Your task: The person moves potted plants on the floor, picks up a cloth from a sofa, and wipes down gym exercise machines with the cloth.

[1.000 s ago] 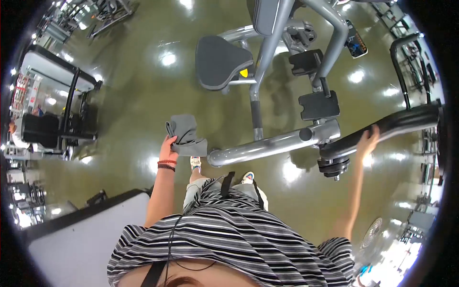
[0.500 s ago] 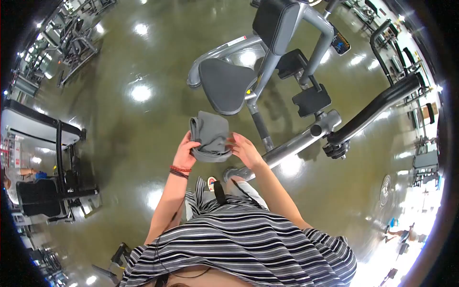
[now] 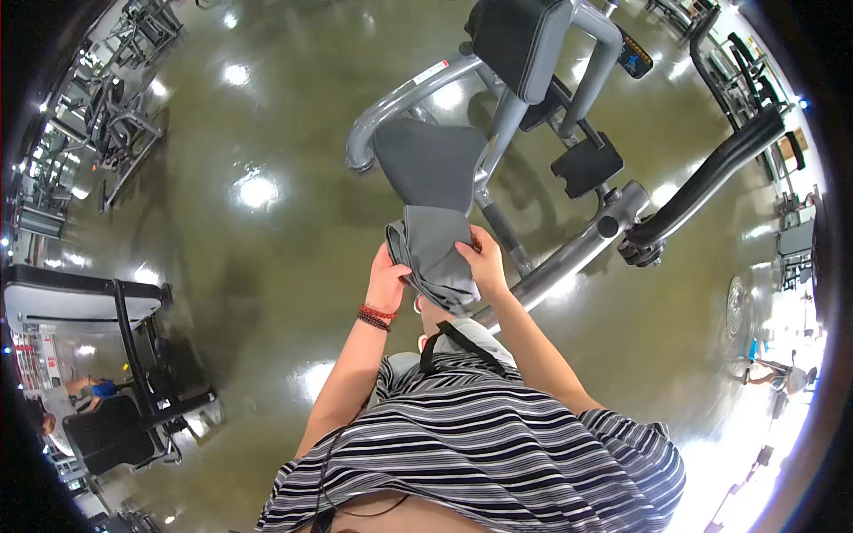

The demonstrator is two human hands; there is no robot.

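A folded grey cloth (image 3: 435, 253) hangs between my hands, in front of my body and just below the dark seat pad (image 3: 431, 160) of a grey exercise machine. My left hand (image 3: 387, 280), with red and dark bead bracelets at its wrist, grips the cloth's left edge. On the opposite side, my right hand (image 3: 482, 262) pinches the right edge between thumb and fingers. The cloth's upper edge overlaps the seat in view; whether they touch is unclear.
The machine's backrest (image 3: 520, 44), foot pad (image 3: 588, 166) and long padded bar (image 3: 711, 178) extend up and right. Another machine (image 3: 111, 435) stands at the left, with a person near it. A second person (image 3: 786, 379) is far right.
My right hand has come from the padded bar to the cloth and now grips it. Both hands and the cloth are nearer the seat. The view has shifted.
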